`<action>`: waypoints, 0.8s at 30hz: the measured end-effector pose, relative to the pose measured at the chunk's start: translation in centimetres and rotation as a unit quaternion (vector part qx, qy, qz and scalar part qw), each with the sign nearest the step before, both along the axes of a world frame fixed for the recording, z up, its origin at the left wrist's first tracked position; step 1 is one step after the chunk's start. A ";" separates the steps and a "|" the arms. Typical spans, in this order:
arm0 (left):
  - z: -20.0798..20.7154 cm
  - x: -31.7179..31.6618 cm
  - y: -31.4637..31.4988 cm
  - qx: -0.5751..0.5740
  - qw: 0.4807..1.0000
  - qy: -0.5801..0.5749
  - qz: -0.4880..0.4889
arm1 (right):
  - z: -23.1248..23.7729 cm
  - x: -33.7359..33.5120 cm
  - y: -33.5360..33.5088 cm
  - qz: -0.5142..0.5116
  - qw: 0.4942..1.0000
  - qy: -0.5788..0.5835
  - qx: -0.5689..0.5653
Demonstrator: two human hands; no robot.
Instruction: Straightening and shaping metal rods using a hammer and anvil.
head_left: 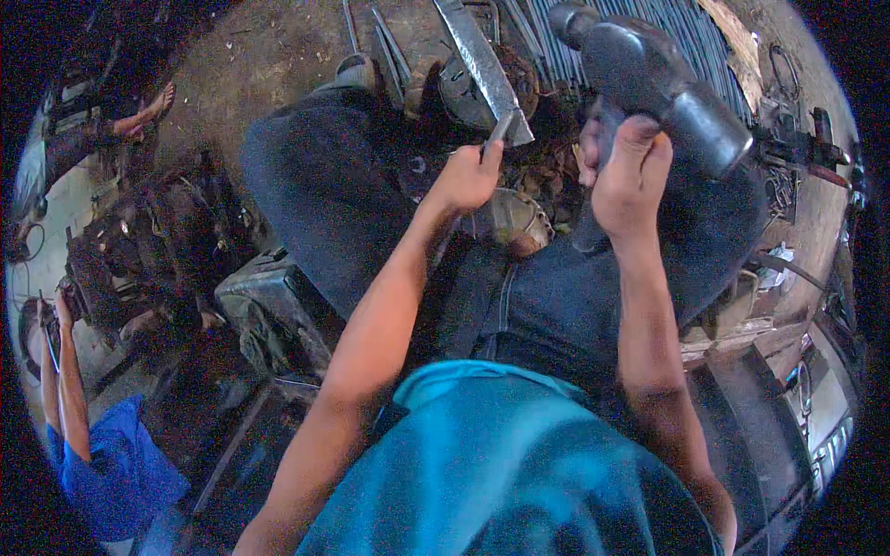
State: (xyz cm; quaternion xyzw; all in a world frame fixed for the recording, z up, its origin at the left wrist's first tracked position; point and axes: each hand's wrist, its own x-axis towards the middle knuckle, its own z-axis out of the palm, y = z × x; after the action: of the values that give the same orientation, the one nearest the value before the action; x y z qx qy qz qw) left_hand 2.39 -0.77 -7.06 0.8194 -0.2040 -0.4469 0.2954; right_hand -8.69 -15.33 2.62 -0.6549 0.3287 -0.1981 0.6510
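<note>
Brown floor (250, 56) shows near a pile of thin metal rods (691, 42). The left hand (468, 181) is closed around a short metal tool (502, 130) by the end of a long flat bar (477, 60). Apart from it, the right hand (632, 181) grips a big hammer (640, 69).
</note>
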 end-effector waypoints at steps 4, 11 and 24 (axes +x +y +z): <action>-1.8 -0.2 0.0 0.005 0.999 0.052 0.007 | -7.3 -0.2 0.9 0.045 0.947 0.074 -0.310; -1.0 -0.1 -0.5 -0.014 1.000 -0.003 0.020 | -4.9 0.2 -0.2 -0.029 0.996 0.084 0.005; -0.3 -2.1 -0.8 -0.024 0.992 -0.111 0.046 | -11.9 -1.0 -0.2 0.040 0.946 0.263 -0.186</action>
State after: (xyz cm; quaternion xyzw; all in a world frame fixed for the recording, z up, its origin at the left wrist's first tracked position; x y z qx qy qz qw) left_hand 0.29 -1.53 -7.37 0.8648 -0.2082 -0.3343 0.3113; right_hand -9.68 -15.57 -9.25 -0.8056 0.4191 -0.0498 0.4157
